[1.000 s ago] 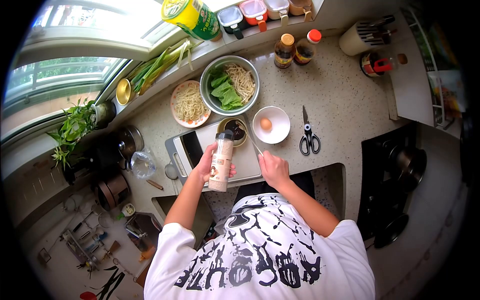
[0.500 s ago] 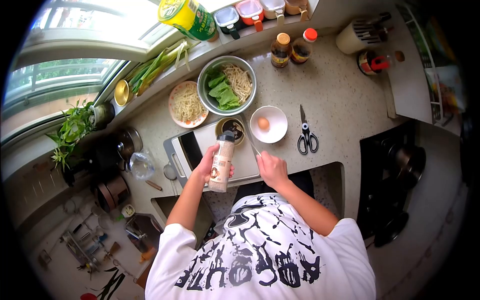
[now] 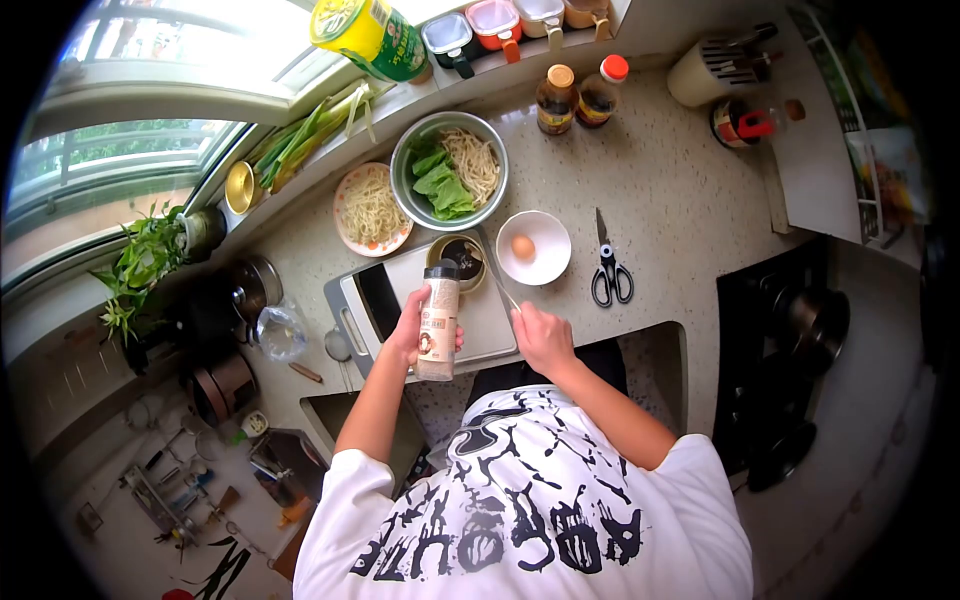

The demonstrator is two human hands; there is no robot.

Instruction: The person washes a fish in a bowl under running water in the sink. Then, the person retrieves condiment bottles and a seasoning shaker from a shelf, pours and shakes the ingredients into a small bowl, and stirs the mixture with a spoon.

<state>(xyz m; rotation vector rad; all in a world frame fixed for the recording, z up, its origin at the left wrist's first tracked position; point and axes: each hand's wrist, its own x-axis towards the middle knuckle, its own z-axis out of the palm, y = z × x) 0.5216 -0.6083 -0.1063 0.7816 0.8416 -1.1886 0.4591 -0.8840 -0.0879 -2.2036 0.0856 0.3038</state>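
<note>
My left hand [image 3: 408,328] is wrapped around a clear seasoning bottle [image 3: 437,325] with a dark cap and pale contents. The bottle's cap end overlaps the near rim of a small bowl [image 3: 484,272] of dark sauce [image 3: 463,258]. My right hand [image 3: 545,340] is closed on the thin handle of what looks like a spoon [image 3: 508,294], which slants toward this bowl; its far end is not clear. Under the small bowl lies a white and grey cutting board [image 3: 495,328]. Just right of it stands a white bowl [image 3: 552,262] holding one brown egg [image 3: 522,246].
Behind are a plate of noodles [image 3: 370,205] and a metal bowl [image 3: 402,190] with greens and pale strips. Scissors [image 3: 610,275] lie on the right. Two sauce bottles [image 3: 556,100] stand at the back, a knife block [image 3: 700,75] at back right, and a black stove [image 3: 760,370] beyond.
The cap end of the seasoning bottle has swung slightly left, so more of the dark sauce shows. My right hand has barely moved.
</note>
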